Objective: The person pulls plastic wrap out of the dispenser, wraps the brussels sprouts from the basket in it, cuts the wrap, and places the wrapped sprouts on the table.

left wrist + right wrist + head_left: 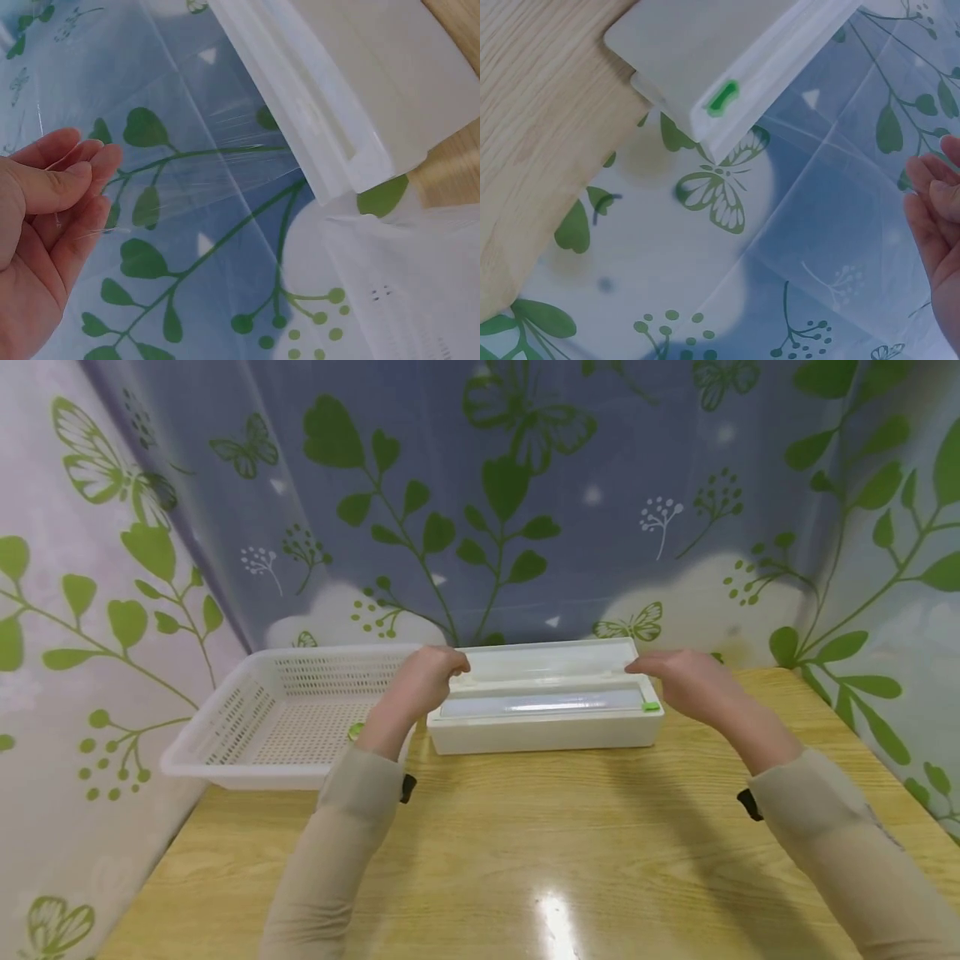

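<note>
A white cling film dispenser [543, 735] lies on the table with its lid [547, 664] raised. Inside it is a shiny roll of cling film [558, 702]. My left hand [427, 681] is above the dispenser's left end and pinches the edge of a clear film sheet [187, 165], which stretches from the box to the fingers in the left wrist view. At the right end, my right hand [686, 685] has thumb against fingertips, pinching the film's other corner; the film is faint in the right wrist view. A green slider [722, 97] sits at the dispenser's end.
A white perforated plastic basket [225, 770] stands left of the dispenser, partly behind my left forearm. A small green item [356, 731] shows inside it. Behind the wooden table [487, 843] hangs a leaf-patterned curtain [450, 485].
</note>
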